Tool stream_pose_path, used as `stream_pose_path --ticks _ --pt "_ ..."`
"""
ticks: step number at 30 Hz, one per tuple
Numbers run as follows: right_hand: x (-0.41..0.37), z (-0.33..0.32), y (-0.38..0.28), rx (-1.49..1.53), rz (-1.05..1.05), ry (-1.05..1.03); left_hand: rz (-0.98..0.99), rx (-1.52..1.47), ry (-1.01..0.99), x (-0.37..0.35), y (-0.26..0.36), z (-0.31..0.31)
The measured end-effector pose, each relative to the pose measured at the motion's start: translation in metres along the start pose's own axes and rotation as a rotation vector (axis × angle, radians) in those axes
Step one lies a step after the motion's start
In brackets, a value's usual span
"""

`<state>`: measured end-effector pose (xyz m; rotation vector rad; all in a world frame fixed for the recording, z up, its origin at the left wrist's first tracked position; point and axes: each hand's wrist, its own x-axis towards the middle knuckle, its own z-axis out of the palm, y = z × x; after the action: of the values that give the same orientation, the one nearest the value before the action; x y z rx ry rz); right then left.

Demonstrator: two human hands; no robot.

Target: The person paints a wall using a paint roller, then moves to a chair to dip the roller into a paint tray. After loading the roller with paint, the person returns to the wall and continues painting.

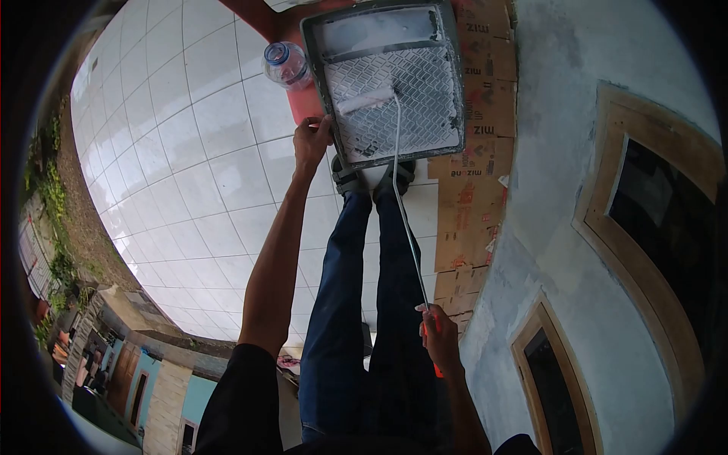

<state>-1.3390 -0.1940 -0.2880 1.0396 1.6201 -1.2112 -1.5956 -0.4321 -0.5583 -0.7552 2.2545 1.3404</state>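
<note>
A black paint tray [456, 98] with a ribbed, paint-coated slope and whitish paint in its well rests on a red support [303, 105]. My left hand [312, 144] grips the tray's near left rim between thumb and fingers. Lying on the ribbed slope is the white sleeve of a paint roller [367, 99]. Its long metal rod runs back toward me, and my right hand [440, 334] is wrapped around its red handle, which is mostly hidden. A clear plastic bottle [285, 67] with a blue cap stands just left of the tray.
White floor tiles [205, 144] spread to the left. Flattened cardboard [462, 220] lines the foot of the grey-white wall [546, 174] on the right, which has wooden-framed openings [595, 216]. My shoes [349, 180] are just below the tray's near edge.
</note>
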Motion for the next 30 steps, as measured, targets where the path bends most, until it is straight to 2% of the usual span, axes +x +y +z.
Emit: stream_pose_path --ticks 3,10,13,15,16,18,19,21,22,24,25,27,30 --pt "0.007 0.009 0.016 -0.031 -0.068 0.025 -0.007 0.038 -0.055 0.005 -0.004 -0.002" --pt "0.029 0.033 -0.036 0.065 0.013 -0.016 0.033 0.048 -0.081 0.011 -0.009 -0.002" --pt "0.030 0.042 -0.037 0.080 -0.017 0.093 0.045 0.042 -0.075 0.011 -0.010 -0.001" --pt "0.023 0.043 -0.031 0.043 0.174 0.091 0.020 0.064 -0.062 0.010 -0.007 -0.002" --pt "0.020 0.043 -0.019 0.045 0.177 0.090 0.018 0.067 -0.064 0.010 -0.010 -0.002" --pt "0.016 0.041 0.000 -0.023 -0.081 0.091 0.022 0.065 -0.066 0.013 -0.012 -0.001" --pt "0.013 0.038 0.000 -0.023 -0.077 0.094 0.020 0.065 -0.070 0.014 -0.014 0.000" --pt "0.004 0.033 -0.007 -0.040 0.087 0.096 0.032 0.060 -0.041 0.015 -0.018 0.000" --pt "0.004 0.035 -0.006 -0.032 0.092 0.101 0.034 0.064 -0.050 0.013 -0.019 0.001" --pt "0.014 0.036 -0.004 -0.134 -0.101 0.140 0.037 0.074 -0.020 0.015 -0.017 0.001" --pt "0.020 0.040 0.000 -0.133 -0.104 0.140 0.039 0.074 -0.018 0.016 -0.016 0.001" --pt "0.033 0.049 0.005 -0.503 -0.606 0.329 0.026 0.064 -0.044 0.014 -0.016 0.000" --pt "0.039 0.052 -0.008 -0.510 -0.661 0.380 0.018 0.050 -0.031 0.013 -0.014 0.001"
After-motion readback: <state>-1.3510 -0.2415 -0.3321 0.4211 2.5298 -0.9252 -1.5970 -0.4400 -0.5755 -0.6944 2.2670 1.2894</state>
